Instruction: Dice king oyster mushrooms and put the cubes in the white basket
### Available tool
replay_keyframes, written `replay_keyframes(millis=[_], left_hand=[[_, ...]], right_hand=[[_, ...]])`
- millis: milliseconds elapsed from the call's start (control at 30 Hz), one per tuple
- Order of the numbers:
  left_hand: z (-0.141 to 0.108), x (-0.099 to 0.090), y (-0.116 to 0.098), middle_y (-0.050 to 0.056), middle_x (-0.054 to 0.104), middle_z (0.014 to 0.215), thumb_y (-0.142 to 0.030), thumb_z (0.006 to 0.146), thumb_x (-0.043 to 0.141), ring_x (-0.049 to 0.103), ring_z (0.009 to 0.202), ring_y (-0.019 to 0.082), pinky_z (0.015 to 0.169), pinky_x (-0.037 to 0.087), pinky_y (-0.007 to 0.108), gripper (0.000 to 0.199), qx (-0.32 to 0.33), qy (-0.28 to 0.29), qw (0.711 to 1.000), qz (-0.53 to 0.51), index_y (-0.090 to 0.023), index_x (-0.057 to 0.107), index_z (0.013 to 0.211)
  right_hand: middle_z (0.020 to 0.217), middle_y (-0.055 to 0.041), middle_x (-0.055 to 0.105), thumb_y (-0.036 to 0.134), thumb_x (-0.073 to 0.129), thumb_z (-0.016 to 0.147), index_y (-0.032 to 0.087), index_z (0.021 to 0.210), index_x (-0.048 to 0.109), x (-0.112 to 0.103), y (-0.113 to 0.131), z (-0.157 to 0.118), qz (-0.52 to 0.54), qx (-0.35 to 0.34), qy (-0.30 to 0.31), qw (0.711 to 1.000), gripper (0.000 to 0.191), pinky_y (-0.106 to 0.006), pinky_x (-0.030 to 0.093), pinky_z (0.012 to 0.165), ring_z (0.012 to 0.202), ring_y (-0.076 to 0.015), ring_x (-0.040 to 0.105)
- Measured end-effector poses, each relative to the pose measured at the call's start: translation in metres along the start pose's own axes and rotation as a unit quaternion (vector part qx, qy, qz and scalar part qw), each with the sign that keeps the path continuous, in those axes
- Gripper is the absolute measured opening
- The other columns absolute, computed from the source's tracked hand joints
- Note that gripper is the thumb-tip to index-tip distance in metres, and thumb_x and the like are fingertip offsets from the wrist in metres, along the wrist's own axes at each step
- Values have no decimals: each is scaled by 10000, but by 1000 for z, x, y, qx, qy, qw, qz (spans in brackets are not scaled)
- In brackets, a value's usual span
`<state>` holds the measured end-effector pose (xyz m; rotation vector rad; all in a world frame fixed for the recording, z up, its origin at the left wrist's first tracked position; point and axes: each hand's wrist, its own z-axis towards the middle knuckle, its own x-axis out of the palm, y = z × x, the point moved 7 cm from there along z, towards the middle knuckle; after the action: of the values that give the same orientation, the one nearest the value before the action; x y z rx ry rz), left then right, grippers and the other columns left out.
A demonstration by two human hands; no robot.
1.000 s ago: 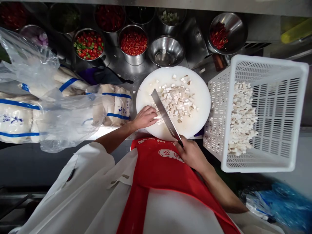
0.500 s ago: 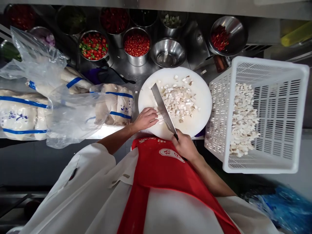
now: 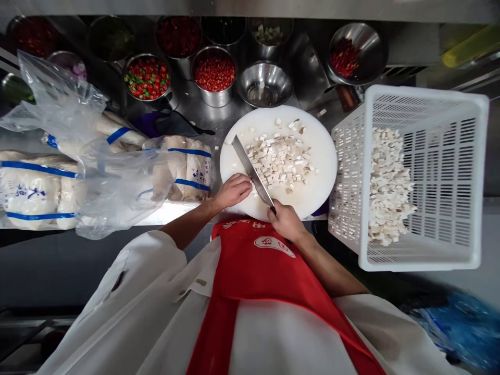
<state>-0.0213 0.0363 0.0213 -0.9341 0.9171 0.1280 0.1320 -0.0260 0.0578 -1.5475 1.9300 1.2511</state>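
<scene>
My right hand [image 3: 287, 221] is wrapped round the handle of a cleaver [image 3: 253, 171], whose blade slants up and left across the round white cutting board [image 3: 324, 156]. Against the blade's left side, my left hand [image 3: 236, 190] has its fingers curled and pressed down on pale mushroom strips, mostly hidden beneath the fingertips. Right of the blade lies a heap of diced white mushroom [image 3: 283, 159], with a few loose cubes near the board's far edge.
A white plastic basket [image 3: 365, 182] at the right holds more diced mushroom [image 3: 386, 192]. Plastic-wrapped mushroom packs [image 3: 189, 169] with blue bands lie at the left. Behind the board stand a steel bowl [image 3: 264, 86], a pot of chopped red chilli [image 3: 214, 73] and several other containers.
The cleaver and my right hand have shifted left, bringing the blade closer to my left fingers. Less of the mushroom strips shows between them. The whole view has also moved slightly.
</scene>
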Motion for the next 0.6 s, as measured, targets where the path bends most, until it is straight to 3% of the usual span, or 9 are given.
replay_keyframes(millis=[133, 267, 433, 600], left_hand=[[-12, -7, -2, 74, 657, 1013, -269, 961, 504, 574, 1010, 190, 904, 508, 373, 167, -2, -45, 999, -15, -206, 657, 943], [-17, -11, -1, 72, 662, 985, -256, 949, 527, 578, 969, 186, 877, 521, 360, 138, -14, -75, 997, -16, -198, 652, 937], [-11, 0, -2, 67, 655, 955, -286, 979, 462, 580, 956, 184, 879, 521, 357, 225, -19, -40, 999, -8, -203, 660, 910], [-9, 7, -7, 81, 643, 1059, -344, 975, 479, 565, 1026, 196, 933, 493, 369, 242, -8, -4, 999, 33, -195, 666, 1014]], right_hand=[[1030, -131, 742, 296, 393, 971, 112, 1334, 526, -10, -1, -21, 22, -15, -33, 999, 428, -309, 462, 829, 953, -267, 692], [1021, -114, 741, 302, 377, 979, 145, 1315, 534, -20, 7, -39, 22, -24, -9, 999, 403, -299, 452, 803, 936, -256, 694], [900, -129, 739, 269, 391, 962, 142, 1144, 594, -4, 9, -23, -36, 24, 48, 998, 301, -302, 426, 709, 833, -267, 697], [903, -120, 729, 277, 407, 946, 141, 1120, 610, 5, 4, -3, 13, 13, -4, 1000, 300, -293, 426, 729, 839, -248, 678]])
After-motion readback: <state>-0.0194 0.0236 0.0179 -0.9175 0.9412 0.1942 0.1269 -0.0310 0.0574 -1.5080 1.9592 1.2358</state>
